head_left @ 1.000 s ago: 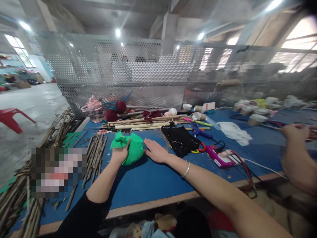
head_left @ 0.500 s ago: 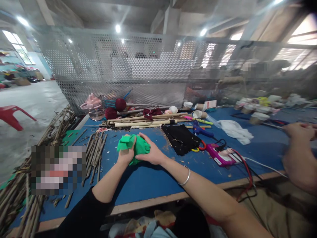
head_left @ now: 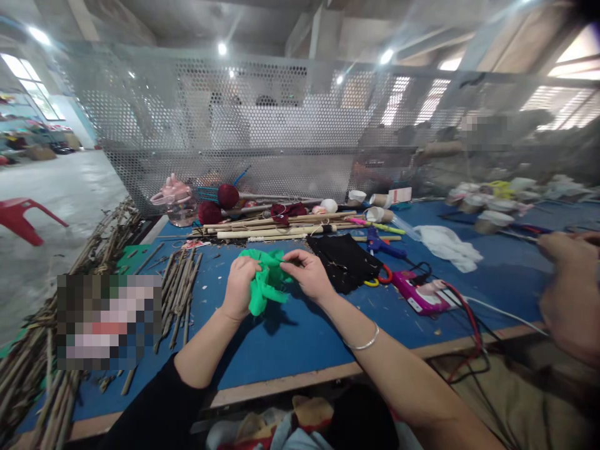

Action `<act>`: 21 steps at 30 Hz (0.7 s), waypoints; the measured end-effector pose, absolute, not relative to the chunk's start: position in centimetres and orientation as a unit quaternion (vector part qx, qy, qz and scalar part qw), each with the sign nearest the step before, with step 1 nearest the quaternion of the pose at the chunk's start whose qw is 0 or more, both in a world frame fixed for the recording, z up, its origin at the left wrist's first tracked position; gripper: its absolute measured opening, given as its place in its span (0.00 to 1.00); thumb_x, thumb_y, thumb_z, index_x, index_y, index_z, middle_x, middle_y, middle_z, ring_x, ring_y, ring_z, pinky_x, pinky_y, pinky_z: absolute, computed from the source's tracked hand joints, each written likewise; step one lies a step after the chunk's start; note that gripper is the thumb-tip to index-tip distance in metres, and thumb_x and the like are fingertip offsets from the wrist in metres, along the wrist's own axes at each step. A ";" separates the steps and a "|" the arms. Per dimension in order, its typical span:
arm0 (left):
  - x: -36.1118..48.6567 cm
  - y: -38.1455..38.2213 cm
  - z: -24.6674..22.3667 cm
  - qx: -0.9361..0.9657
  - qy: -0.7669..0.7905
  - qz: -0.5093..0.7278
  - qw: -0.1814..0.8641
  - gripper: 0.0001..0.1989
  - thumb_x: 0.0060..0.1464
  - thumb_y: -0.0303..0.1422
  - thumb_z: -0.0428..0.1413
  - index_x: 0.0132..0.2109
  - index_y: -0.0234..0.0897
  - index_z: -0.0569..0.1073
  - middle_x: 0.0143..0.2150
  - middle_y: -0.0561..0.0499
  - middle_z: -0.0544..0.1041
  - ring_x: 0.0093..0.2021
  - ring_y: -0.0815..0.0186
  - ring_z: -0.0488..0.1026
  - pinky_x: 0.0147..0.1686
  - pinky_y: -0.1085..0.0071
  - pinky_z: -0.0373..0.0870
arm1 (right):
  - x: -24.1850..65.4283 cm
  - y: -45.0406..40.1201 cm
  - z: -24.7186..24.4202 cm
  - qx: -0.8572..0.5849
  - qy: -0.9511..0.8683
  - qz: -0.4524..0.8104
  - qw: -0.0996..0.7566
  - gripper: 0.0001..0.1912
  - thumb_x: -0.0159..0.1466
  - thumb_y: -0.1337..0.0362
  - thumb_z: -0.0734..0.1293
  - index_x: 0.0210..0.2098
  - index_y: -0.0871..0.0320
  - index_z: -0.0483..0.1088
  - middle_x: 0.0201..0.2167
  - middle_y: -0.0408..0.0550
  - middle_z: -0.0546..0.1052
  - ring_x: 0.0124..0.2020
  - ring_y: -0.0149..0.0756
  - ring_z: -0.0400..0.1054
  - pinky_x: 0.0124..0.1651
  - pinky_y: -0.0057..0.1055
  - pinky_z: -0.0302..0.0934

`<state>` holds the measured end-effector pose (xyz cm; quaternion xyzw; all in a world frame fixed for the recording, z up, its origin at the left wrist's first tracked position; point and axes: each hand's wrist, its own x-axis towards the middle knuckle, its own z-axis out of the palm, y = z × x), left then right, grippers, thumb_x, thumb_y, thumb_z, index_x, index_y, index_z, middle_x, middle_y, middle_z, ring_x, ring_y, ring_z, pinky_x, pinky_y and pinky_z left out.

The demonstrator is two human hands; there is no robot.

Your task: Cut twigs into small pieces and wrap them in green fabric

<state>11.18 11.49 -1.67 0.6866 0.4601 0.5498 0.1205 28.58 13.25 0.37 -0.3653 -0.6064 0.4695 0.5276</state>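
Bright green cloth point(head_left: 263, 289), crumpled and with a loose lower edge, hangs between my two hands above the blue table. My left hand point(head_left: 240, 284) is closed on its left side, the fingers gripping the fabric. Pinched between thumb and fingertips, its right part is in my right hand point(head_left: 307, 275). A black cloth point(head_left: 344, 262) lies just beyond my right hand, partly over the red and yellow handles point(head_left: 385, 275) of what look like scissors. Farther right rests a blue glue gun point(head_left: 384, 245).
Bundles of thin sticks point(head_left: 180, 290) lie left, with more along the table edge. Bamboo rods point(head_left: 276, 231) and dark red yarn balls point(head_left: 228, 196) sit before a perforated metal screen point(head_left: 281, 131). A magenta power strip point(head_left: 419, 294) with cables is right, near a co-worker's arm point(head_left: 572, 287).
The green cloth was a compact bundle cupped in both hands; now it is loosened and hangs down. My right hand has shifted right and up, from cupping to pinching.
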 end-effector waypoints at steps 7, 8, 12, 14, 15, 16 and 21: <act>11.4 11.4 -1.3 0.760 0.413 0.501 0.009 0.10 0.56 0.32 0.46 0.31 0.40 0.71 0.32 0.50 0.75 0.38 0.63 0.69 0.47 0.62 0.61 | 28.7 13.5 0.6 -0.297 -0.537 0.545 0.571 0.13 0.44 0.66 0.72 0.28 0.57 0.67 0.25 0.40 0.71 0.28 0.28 0.65 0.34 0.27 0.62; 11.6 11.3 -1.2 0.765 0.415 0.492 0.003 0.10 0.56 0.32 0.46 0.32 0.39 0.71 0.32 0.49 0.74 0.38 0.63 0.68 0.46 0.62 0.61 | 28.7 13.4 0.6 -0.294 -0.542 0.544 0.569 0.13 0.45 0.66 0.72 0.28 0.57 0.66 0.25 0.40 0.72 0.28 0.28 0.65 0.34 0.27 0.62; 12.6 11.1 -1.0 0.803 0.432 0.410 0.019 0.14 0.52 0.32 0.50 0.46 0.37 0.69 0.40 0.46 0.74 0.41 0.61 0.67 0.44 0.63 0.60 | 27.9 11.9 0.7 -0.297 -0.618 0.495 0.534 0.06 0.49 0.67 0.68 0.27 0.57 0.67 0.25 0.41 0.72 0.28 0.30 0.66 0.34 0.29 0.63; 12.8 11.3 -1.1 0.820 0.444 0.360 0.025 0.14 0.52 0.32 0.51 0.46 0.37 0.70 0.40 0.46 0.74 0.40 0.61 0.67 0.43 0.64 0.59 | 27.6 11.0 0.9 -0.277 -0.671 0.442 0.526 0.01 0.53 0.67 0.66 0.27 0.57 0.68 0.26 0.42 0.73 0.30 0.31 0.67 0.37 0.31 0.64; 12.7 11.4 -1.1 0.822 0.451 0.347 0.023 0.11 0.52 0.33 0.51 0.43 0.38 0.71 0.38 0.47 0.74 0.39 0.61 0.67 0.42 0.64 0.59 | 27.6 10.7 1.0 -0.265 -0.690 0.418 0.528 0.00 0.55 0.67 0.65 0.28 0.57 0.68 0.28 0.43 0.73 0.32 0.32 0.68 0.39 0.31 0.64; 12.6 11.6 -1.1 0.821 0.458 0.342 0.020 0.09 0.52 0.34 0.51 0.39 0.37 0.72 0.35 0.47 0.74 0.37 0.61 0.66 0.40 0.64 0.59 | 27.6 10.5 1.1 -0.256 -0.700 0.398 0.534 0.02 0.56 0.67 0.64 0.31 0.57 0.69 0.30 0.44 0.74 0.34 0.32 0.69 0.42 0.32 0.63; 12.3 11.5 -0.6 0.803 0.453 0.379 0.080 0.12 0.47 0.36 0.54 0.40 0.36 0.71 0.34 0.47 0.74 0.36 0.61 0.67 0.40 0.64 0.61 | 28.2 12.3 0.8 -0.277 -0.744 0.368 0.485 0.46 0.50 0.56 0.71 0.61 0.55 0.45 0.61 0.56 0.54 0.61 0.43 0.51 0.59 0.42 0.50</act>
